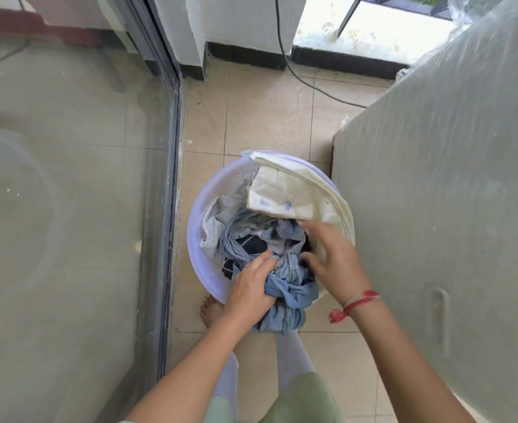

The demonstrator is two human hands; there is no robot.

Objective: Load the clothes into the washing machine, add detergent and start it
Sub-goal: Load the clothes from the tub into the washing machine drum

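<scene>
The head view looks straight down at a round lavender plastic basin (196, 239) on a beige tiled floor (251, 117), heaped with crumpled clothes (240, 232): pale grey and washed-out blue pieces, a dark navy garment (251, 244) sunk in the middle, and a thick cream cloth (297, 190) with small blue marks lying flat over the far right rim. The left hand (251, 288) has its fingers curled into a bunched light-blue garment (291, 294) that spills over the near rim. The right hand (334, 261), with a red thread bracelet (360, 300) at the wrist, reaches in with bent, spread fingers; it is blurred, so whether it grips anything is unclear. A glass door (68, 178) stands to the left, a plastic-covered unit (435, 209) just right of the basin.
</scene>
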